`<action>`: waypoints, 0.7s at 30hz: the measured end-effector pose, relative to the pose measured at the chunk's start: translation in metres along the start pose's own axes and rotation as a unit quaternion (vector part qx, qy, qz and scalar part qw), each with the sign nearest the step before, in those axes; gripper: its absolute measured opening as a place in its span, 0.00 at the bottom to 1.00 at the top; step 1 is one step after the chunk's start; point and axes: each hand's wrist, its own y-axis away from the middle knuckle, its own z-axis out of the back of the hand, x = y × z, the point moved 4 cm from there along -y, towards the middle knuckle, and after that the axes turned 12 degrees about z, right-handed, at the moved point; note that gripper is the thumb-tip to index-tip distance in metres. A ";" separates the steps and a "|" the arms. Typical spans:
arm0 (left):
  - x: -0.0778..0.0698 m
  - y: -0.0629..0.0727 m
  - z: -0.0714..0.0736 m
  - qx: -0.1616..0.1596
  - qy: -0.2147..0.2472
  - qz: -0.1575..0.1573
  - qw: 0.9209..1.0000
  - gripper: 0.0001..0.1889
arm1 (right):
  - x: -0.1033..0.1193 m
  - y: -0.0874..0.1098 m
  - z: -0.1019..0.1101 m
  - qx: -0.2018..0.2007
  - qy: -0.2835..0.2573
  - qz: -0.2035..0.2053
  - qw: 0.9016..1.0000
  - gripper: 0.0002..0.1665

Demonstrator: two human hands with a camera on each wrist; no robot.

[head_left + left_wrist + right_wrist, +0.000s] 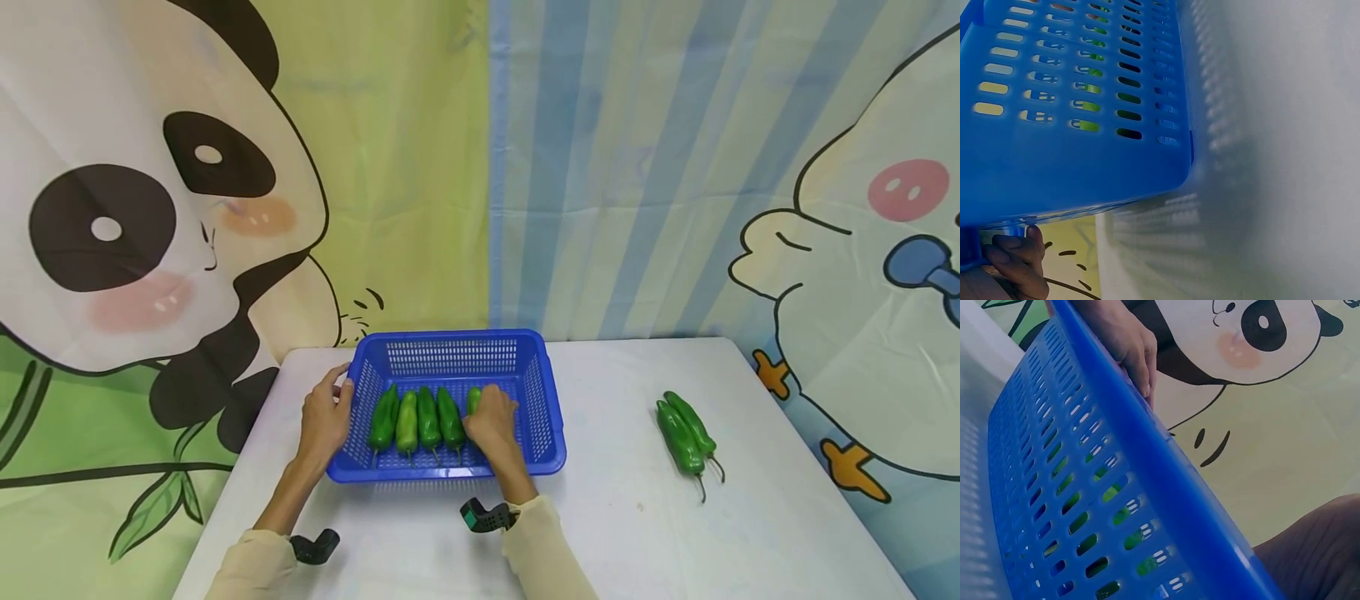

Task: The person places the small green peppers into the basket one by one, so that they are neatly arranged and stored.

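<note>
A blue plastic basket [457, 337] with slotted walls stands on the white table. Several green peppers [428, 419] lie side by side inside it, stems toward the person. At the basket's left side, my left hand [325, 417] holds the rim; its curled fingers [1019, 259] show at the edge in the left wrist view. My right hand [492, 421] reaches down into the basket and grips another green pepper [473, 400], whose upper end shows beside the fingers. The rest of that pepper is hidden by the hand. In the right wrist view, the basket wall hides the right fingertips.
Two more green peppers [684, 433] lie together on the right part of the table [615, 400]. Behind the table hangs a printed curtain [585, 167] with cartoon animals. Each wrist wears a black device, such as the right wrist camera [486, 516].
</note>
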 end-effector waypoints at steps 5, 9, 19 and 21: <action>-0.001 0.000 0.000 -0.001 0.004 -0.006 1.000 0.25 | 0.004 0.002 0.010 0.018 0.010 -0.041 0.999 0.22; -0.002 0.001 -0.001 0.002 0.001 -0.004 1.000 0.25 | 0.013 0.007 0.025 0.017 0.021 -0.081 0.996 0.17; -0.001 0.000 0.001 0.002 0.001 -0.006 1.000 0.25 | 0.066 0.025 0.106 -0.022 -0.014 -0.073 0.997 0.15; -0.001 0.000 0.002 0.001 -0.001 -0.003 1.000 0.25 | 0.069 0.027 0.116 -0.045 -0.030 -0.057 0.997 0.15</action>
